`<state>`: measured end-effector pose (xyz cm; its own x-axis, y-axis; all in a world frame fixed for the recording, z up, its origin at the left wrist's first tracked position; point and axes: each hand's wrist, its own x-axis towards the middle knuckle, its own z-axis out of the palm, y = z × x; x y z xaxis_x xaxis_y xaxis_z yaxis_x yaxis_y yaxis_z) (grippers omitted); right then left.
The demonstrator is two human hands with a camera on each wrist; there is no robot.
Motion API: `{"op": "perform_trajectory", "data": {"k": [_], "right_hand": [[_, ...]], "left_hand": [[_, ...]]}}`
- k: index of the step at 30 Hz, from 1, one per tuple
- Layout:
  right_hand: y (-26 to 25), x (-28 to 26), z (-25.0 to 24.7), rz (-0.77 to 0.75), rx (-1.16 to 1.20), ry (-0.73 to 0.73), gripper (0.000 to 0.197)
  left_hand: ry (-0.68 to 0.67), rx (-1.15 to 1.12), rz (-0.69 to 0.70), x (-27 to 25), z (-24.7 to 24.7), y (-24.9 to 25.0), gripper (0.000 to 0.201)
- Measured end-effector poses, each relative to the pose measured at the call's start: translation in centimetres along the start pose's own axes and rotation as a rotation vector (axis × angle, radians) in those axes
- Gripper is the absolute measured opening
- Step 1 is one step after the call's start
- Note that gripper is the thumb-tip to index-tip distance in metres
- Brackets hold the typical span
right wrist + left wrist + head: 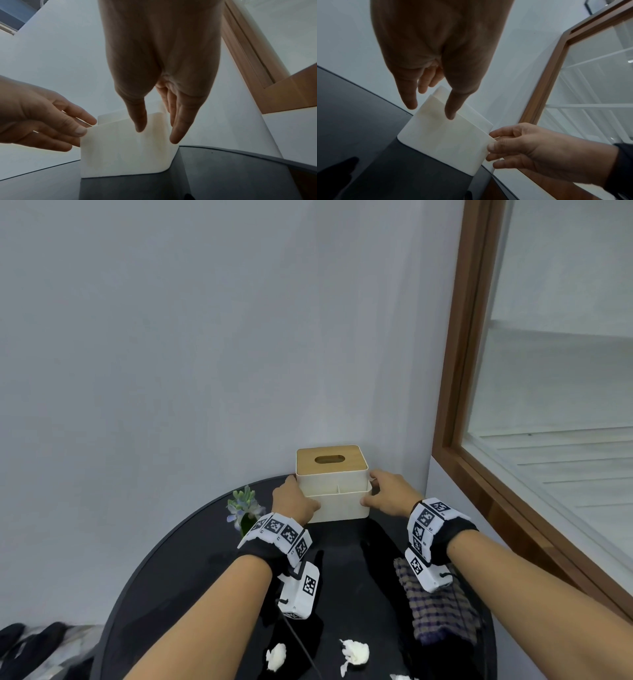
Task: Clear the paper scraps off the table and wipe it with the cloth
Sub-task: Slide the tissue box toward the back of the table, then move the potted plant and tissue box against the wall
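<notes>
I see right hand (159, 67) straddling white box (123, 151) at its right corner, thumb in front; left hand (34, 115) pinches the left edge. Box stands on dark worktop (223, 175).

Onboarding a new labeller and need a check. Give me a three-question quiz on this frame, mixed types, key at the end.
1. What do the left hand and right hand grip between them? A) a mug B) the tissue box C) a book
2. True or false: neither hand touches the checked cloth.
3. Fill in: the paper scraps lie ___ the table (on/off).
Key: 1 B; 2 true; 3 on.
</notes>
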<state>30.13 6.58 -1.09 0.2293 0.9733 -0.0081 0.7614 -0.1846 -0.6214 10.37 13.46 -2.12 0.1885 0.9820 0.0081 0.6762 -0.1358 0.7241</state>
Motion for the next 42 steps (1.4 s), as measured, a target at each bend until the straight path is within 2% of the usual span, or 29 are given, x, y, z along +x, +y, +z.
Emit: {"op": "perform_trajectory", "data": {"k": [6, 11, 17, 21, 23, 26, 33, 39, 42], "right_hand": [[-0.4, -2.9, -0.4, -0.007, -0.089, 0.012, 0.06], [-1.5, -6.8, -0.3, -0.062, -0.087, -0.013, 0.064], [-3.1, -10.0, 0.9, -0.121, -0.162, -0.039, 0.078], [-4.2, -11.5, 2.4, -0.135, -0.199, -0.078, 0.089], [-4.7, -12.1, 3.2, -0.156, -0.215, -0.105, 0.089], [-5.4, -12.8, 4.2, -0.191, -0.227, -0.138, 0.084], [-5.9, -12.5, 6.3, -0.171, -0.278, -0.229, 0.09], [-5.9, -11.8, 7.1, -0.14, -0.33, -0.283, 0.087], [-5.9, -11.5, 7.2, -0.131, -0.353, -0.304, 0.086]], "left_hand": [[0.01, 0.043, 0.066, -3.1, -0.3, 0.2, 0.066], [-0.022, 0.076, 0.229, -6.9, -1.0, 0.2, 0.053], [-0.049, 0.119, 0.211, -11.2, -2.8, -0.8, 0.082], [-0.062, 0.135, 0.22, -13.6, -4.4, -2.3, 0.086], [-0.071, 0.133, 0.2, -14.5, -5.3, -3.5, 0.09], [-0.06, 0.133, 0.175, -15.4, -6.4, -5.3, 0.085], [-0.037, 0.183, 0.078, -14.3, -8.0, -8.8, 0.073], [-0.057, 0.19, -0.017, -11.4, -7.9, -10.1, 0.087], [-0.079, 0.173, -0.016, -10.5, -7.4, -10.1, 0.083]]}}
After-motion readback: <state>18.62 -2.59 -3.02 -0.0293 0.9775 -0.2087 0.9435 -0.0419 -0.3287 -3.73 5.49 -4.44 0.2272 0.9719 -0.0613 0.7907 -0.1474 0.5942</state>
